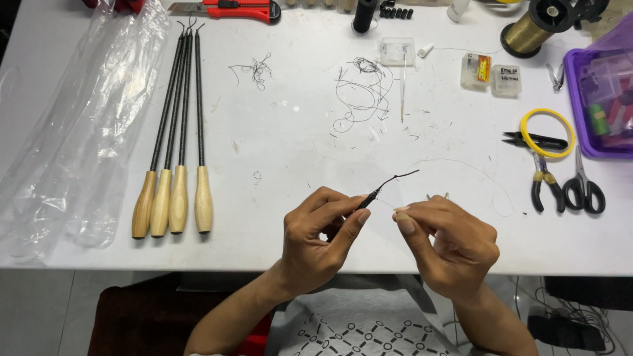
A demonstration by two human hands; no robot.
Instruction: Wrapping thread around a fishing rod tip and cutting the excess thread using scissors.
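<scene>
My left hand (321, 232) grips a thin black rod (389, 184) whose bent tip points up and right over the white table (283, 132). My right hand (448, 240) pinches a fine pale thread (386, 203) right next to the rod, with a small metal piece showing above the fingers. Both hands hover close together at the table's near edge. A loose loop of thin thread (481, 175) trails to the right of my right hand.
Several wooden-handled black rods (173, 132) lie at left beside clear plastic bags (72, 132). Black thread scraps (362, 92), small clear boxes (397, 49), a gold thread spool (527, 33), snips in a yellow ring (547, 134), pliers (546, 184), scissors (583, 188), a purple tray (603, 99), a red cutter (231, 9).
</scene>
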